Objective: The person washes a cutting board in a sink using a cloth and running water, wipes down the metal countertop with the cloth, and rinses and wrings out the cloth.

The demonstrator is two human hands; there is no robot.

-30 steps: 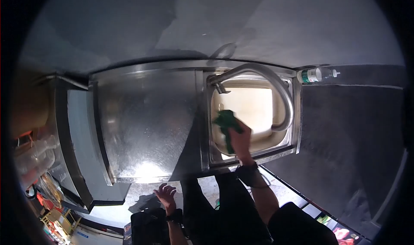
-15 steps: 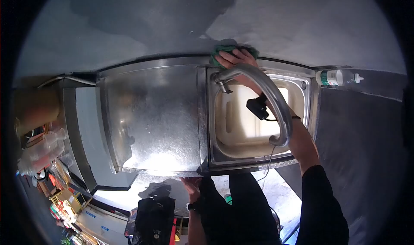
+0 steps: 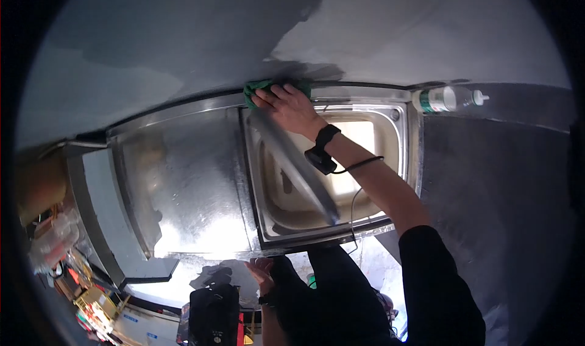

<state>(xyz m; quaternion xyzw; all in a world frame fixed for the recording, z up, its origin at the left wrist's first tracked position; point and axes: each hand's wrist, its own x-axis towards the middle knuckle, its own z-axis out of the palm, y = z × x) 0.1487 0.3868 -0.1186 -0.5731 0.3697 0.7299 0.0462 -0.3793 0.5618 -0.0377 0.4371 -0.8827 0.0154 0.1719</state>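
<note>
My right hand (image 3: 291, 109) presses a bunched green cloth (image 3: 250, 94) against the raised back ledge of the steel counter, where it meets the wall. The fingers lie over the cloth and hide part of it. That forearm reaches across the sink (image 3: 274, 218), with a black strapped device on the wrist. Just left of the arm, the curved metal faucet (image 3: 298, 163) is blurred; the hand covers its upper end. Down by the counter's front edge, my left hand (image 3: 261, 274) hangs near my leg, fingers apart and holding nothing.
A steel worktop (image 3: 189, 181) lies left of the sink. At the back right corner a clear bottle with a green label (image 3: 442, 99) lies on its side. Dark wet patches mark the wall (image 3: 183, 35). A black bag (image 3: 214, 314) stands below at the left.
My right hand and the cloth have slid left along the back ledge. The faucet now slants left of my arm instead of arching over it. The view has shifted slightly.
</note>
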